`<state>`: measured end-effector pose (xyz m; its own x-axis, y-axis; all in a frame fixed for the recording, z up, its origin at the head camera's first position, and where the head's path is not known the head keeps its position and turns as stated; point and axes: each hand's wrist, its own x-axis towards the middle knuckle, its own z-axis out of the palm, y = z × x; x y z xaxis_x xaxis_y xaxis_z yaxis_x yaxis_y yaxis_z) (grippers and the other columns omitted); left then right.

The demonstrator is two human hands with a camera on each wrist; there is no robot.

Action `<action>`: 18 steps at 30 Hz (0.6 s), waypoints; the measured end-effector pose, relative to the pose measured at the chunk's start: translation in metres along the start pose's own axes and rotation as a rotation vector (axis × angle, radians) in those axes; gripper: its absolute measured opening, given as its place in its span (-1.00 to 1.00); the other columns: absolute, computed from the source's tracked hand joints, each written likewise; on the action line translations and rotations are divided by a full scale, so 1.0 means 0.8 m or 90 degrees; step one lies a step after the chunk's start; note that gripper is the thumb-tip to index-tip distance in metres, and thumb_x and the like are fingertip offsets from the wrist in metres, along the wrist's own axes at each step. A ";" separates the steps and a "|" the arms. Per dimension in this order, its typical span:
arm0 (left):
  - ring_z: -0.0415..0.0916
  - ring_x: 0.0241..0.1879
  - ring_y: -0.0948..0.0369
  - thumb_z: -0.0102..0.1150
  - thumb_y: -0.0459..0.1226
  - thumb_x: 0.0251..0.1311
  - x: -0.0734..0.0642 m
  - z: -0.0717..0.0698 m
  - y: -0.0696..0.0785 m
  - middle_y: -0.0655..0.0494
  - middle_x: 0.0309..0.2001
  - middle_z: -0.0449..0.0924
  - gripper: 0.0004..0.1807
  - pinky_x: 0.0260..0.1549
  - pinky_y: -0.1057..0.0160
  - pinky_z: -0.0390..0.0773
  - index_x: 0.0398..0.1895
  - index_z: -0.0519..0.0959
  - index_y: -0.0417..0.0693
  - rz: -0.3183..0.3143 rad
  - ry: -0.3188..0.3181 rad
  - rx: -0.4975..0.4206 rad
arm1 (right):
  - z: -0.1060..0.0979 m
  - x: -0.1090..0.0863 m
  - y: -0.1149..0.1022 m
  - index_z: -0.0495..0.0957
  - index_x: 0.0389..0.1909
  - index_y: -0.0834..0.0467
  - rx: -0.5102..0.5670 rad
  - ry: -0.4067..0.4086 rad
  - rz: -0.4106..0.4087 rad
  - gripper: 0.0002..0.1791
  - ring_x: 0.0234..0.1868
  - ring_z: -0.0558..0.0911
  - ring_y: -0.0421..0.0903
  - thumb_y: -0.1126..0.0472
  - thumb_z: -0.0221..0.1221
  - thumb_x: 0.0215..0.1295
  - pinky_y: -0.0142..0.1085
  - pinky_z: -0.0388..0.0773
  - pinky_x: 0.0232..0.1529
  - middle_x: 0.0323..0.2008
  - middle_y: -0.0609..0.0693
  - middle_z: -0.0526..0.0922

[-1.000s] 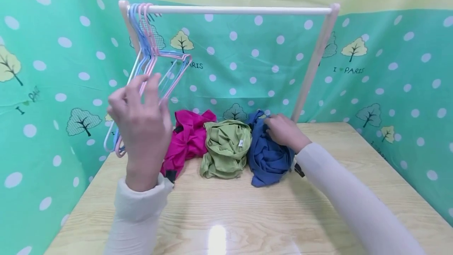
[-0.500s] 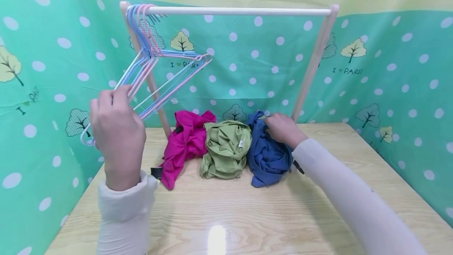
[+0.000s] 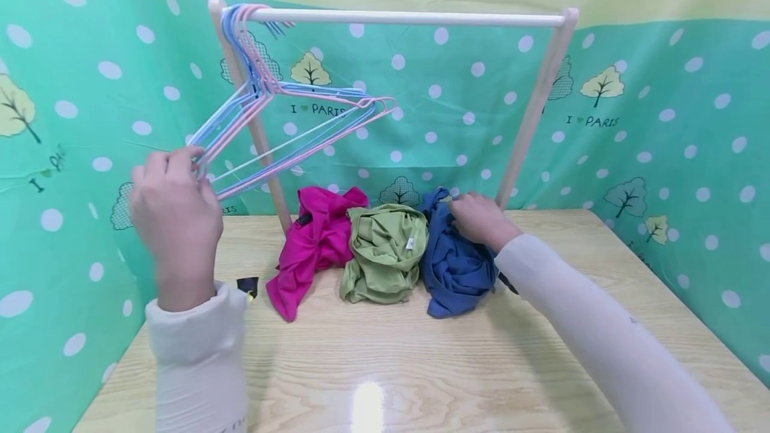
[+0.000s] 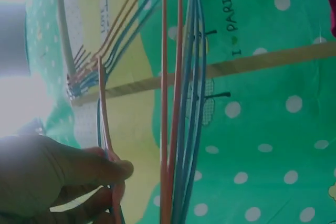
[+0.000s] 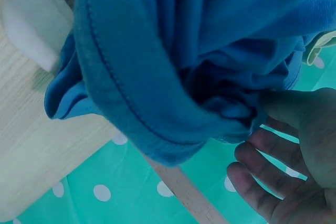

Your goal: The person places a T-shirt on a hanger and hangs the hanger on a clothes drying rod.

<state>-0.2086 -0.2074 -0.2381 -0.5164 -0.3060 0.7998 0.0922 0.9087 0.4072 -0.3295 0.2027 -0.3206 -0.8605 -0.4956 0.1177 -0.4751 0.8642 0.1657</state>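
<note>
Several thin blue and pink clothes hangers (image 3: 265,82) hang bunched at the left end of a white rail. My left hand (image 3: 177,212) grips their left ends, and the left wrist view shows the thumb (image 4: 123,168) and fingers closed on the pink and blue wires. A crumpled blue garment (image 3: 458,276) lies at the right of the row of clothes. At its top, my right hand (image 3: 481,219) pinches the cloth. In the right wrist view the thumb (image 5: 286,109) presses on the edge of the blue fabric, and the other fingers spread below it.
A crumpled green garment (image 3: 385,252) and a magenta one (image 3: 315,246) lie left of the blue garment on the wooden table (image 3: 325,366). The white rail (image 3: 391,17) spans two wooden posts. A small black piece (image 3: 248,286) lies near my left sleeve. Patterned cloth hangs all around.
My left hand has moved left and taken hold of the hangers, which have turned so their right ends reach farther right. The right hand stays on the blue garment.
</note>
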 end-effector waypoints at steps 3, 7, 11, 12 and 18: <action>0.40 -0.09 -0.27 0.15 -0.51 0.34 0.003 0.002 -0.007 -0.33 0.01 0.60 -0.68 -0.15 -0.21 0.36 0.13 0.64 -0.30 0.024 0.000 0.001 | -0.001 0.003 0.000 0.65 -0.20 0.27 0.013 -0.007 0.002 -0.88 -0.27 0.67 0.17 0.28 0.32 0.35 0.03 0.67 -0.26 -0.32 0.18 0.66; 0.38 -0.09 -0.27 0.21 -0.45 0.36 0.004 0.009 -0.015 -0.32 0.00 0.61 -0.72 -0.14 -0.20 0.34 0.10 0.65 -0.30 0.057 0.012 -0.001 | 0.000 0.008 0.002 0.64 -0.19 0.27 0.031 -0.020 0.013 -0.88 -0.29 0.68 0.15 0.29 0.31 0.35 0.00 0.67 -0.28 -0.35 0.18 0.64; 0.36 -0.14 -0.27 0.14 -0.40 0.43 0.006 0.015 -0.020 -0.34 -0.03 0.64 -0.76 -0.18 -0.18 0.30 0.03 0.67 -0.35 0.080 0.042 -0.001 | -0.001 0.010 0.003 0.64 -0.16 0.27 0.040 -0.027 0.027 -0.86 -0.26 0.68 0.16 0.27 0.30 0.37 0.01 0.67 -0.27 -0.31 0.19 0.65; 0.36 -0.15 -0.27 0.13 -0.39 0.45 0.006 0.015 -0.021 -0.34 -0.04 0.64 -0.76 -0.19 -0.18 0.30 0.03 0.67 -0.35 0.084 0.046 0.000 | -0.001 0.010 0.003 0.64 -0.15 0.27 0.043 -0.027 0.030 -0.86 -0.25 0.68 0.16 0.27 0.30 0.37 0.02 0.67 -0.27 -0.31 0.19 0.65; 0.33 -0.12 -0.30 0.13 -0.39 0.43 0.007 0.014 -0.026 -0.38 -0.05 0.61 -0.75 -0.16 -0.19 0.29 0.05 0.68 -0.34 0.086 0.050 -0.001 | -0.002 0.010 0.005 0.64 -0.14 0.28 0.054 -0.028 0.035 -0.84 -0.24 0.68 0.17 0.26 0.30 0.37 0.03 0.66 -0.26 -0.29 0.20 0.66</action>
<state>-0.2229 -0.2246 -0.2469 -0.4307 -0.2021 0.8796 0.1574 0.9429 0.2937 -0.3381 0.2020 -0.3175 -0.8922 -0.4443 0.0809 -0.4389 0.8953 0.0763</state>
